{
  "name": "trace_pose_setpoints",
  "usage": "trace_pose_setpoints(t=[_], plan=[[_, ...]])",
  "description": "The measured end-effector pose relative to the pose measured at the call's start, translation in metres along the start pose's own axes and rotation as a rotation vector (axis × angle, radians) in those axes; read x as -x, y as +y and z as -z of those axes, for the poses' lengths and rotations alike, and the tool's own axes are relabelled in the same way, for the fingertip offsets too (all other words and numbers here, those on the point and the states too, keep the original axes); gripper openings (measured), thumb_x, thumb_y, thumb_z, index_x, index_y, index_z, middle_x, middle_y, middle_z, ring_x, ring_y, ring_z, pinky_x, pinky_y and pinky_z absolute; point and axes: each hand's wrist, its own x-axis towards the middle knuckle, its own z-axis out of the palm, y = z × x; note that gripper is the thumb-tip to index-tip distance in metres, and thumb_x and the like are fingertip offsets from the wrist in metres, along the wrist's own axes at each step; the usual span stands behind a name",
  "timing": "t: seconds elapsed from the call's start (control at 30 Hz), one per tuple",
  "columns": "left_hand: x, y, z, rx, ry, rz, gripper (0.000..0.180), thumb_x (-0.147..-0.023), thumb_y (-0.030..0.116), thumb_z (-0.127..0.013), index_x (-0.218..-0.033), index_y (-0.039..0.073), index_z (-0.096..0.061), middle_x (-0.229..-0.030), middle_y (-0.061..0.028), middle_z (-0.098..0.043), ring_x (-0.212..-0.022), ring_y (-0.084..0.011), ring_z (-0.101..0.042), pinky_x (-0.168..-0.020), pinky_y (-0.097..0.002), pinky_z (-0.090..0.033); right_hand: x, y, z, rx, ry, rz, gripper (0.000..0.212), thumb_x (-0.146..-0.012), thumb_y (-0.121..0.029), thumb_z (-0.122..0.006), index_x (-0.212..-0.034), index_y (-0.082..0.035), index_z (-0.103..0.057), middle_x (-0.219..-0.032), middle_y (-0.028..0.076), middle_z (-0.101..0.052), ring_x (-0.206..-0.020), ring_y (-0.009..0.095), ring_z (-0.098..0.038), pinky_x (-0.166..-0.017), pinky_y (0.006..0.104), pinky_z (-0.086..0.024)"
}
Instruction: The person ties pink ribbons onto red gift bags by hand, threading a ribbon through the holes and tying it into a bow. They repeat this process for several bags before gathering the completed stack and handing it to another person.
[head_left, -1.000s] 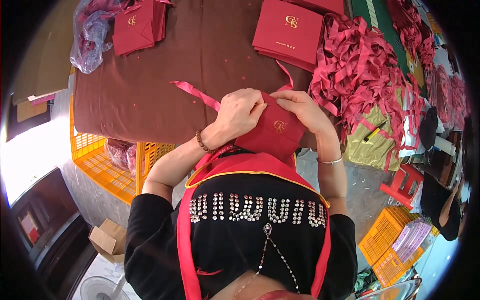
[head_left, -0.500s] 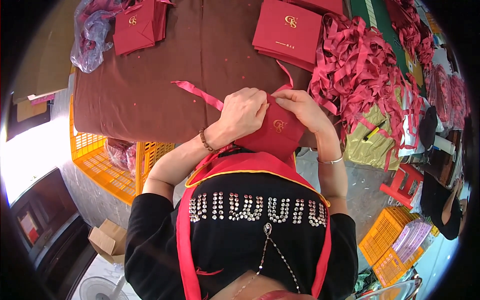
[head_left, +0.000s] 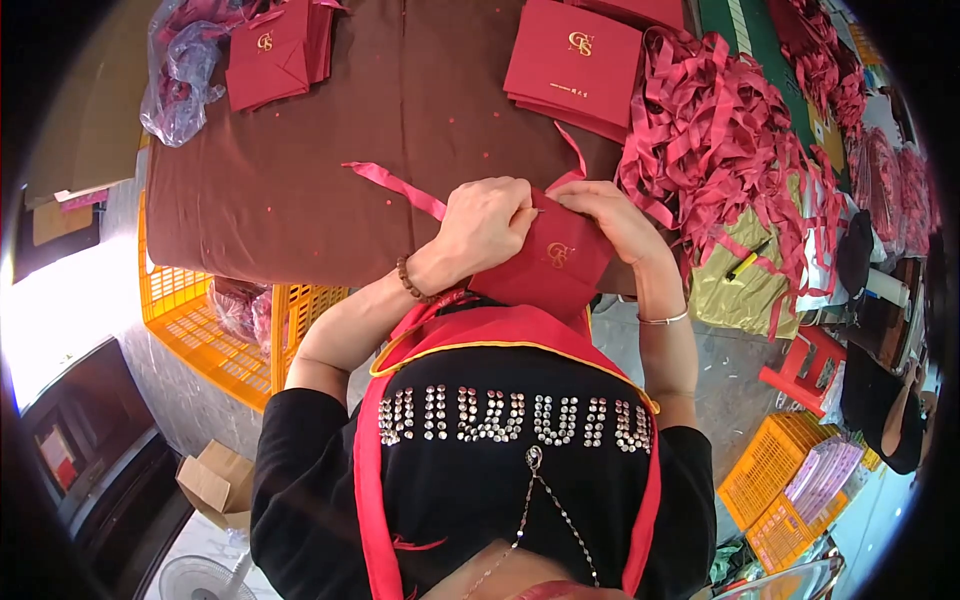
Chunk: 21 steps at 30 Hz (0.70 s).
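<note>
A small red paper bag (head_left: 555,265) with a gold emblem is held at the near edge of the table (head_left: 300,190), which is covered in brown cloth. The left hand (head_left: 487,222) is closed over the bag's upper left corner, where a pink ribbon (head_left: 395,186) is gripped; the ribbon trails away to the left across the cloth. The right hand (head_left: 607,215) is pinched on the bag's top edge at the right, and a second length of ribbon appears to loop up behind it, though that end is partly hidden. A beaded bracelet is worn on the left wrist and a thin bangle on the right.

Further back on the table, a stack of flat red bags (head_left: 578,62) is laid to the right and a smaller stack (head_left: 280,50) to the left, beside a crumpled clear plastic wrap (head_left: 180,75). A large heap of loose pink ribbons (head_left: 720,140) is piled at the right end. Below the table on the left, an orange plastic crate (head_left: 200,330) is seen; more orange crates (head_left: 780,480) are set on the floor at lower right, near a red stool (head_left: 805,365).
</note>
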Motion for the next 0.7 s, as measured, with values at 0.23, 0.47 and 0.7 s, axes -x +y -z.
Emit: trace_pose_setpoints(t=[0.23, 0.47, 0.7], plan=[[0.003, -0.001, -0.001, -0.048, 0.035, -0.038, 0.013, -0.073, 0.009, -0.064, -0.069, 0.003, -0.053, -0.066, -0.0122, -0.056, -0.064, -0.0314, -0.057, -0.056, -0.0400, -0.044, 0.002, -0.004, -0.004, 0.032, 0.002, 0.014, 0.026, -0.085, -0.012, -0.053, -0.103, 0.005, -0.063, -0.097, 0.004, -0.064, -0.092, 0.010, -0.056, -0.086, 0.0222, -0.041], [0.003, 0.000, -0.001, -0.067, 0.069, -0.089, 0.010, -0.074, 0.007, -0.063, -0.071, 0.002, -0.055, -0.070, -0.0130, -0.056, -0.066, -0.0308, -0.056, -0.057, -0.0375, -0.044, 0.000, 0.001, -0.004, 0.094, -0.008, 0.026, 0.026, -0.087, -0.012, -0.055, -0.106, 0.004, -0.061, -0.097, 0.002, -0.063, -0.091, 0.008, -0.056, -0.084, 0.0214, -0.041], [0.013, -0.020, 0.012, 0.392, -0.032, 0.386, 0.009, -0.083, 0.008, -0.062, -0.083, -0.001, -0.060, -0.075, -0.0021, -0.062, -0.069, -0.0078, -0.057, -0.060, -0.0236, -0.045, -0.007, 0.012, 0.002, 0.029, -0.051, 0.023, 0.025, -0.089, -0.012, -0.056, -0.108, 0.003, -0.060, -0.095, 0.000, -0.063, -0.087, 0.006, -0.056, -0.080, 0.0202, -0.043]])
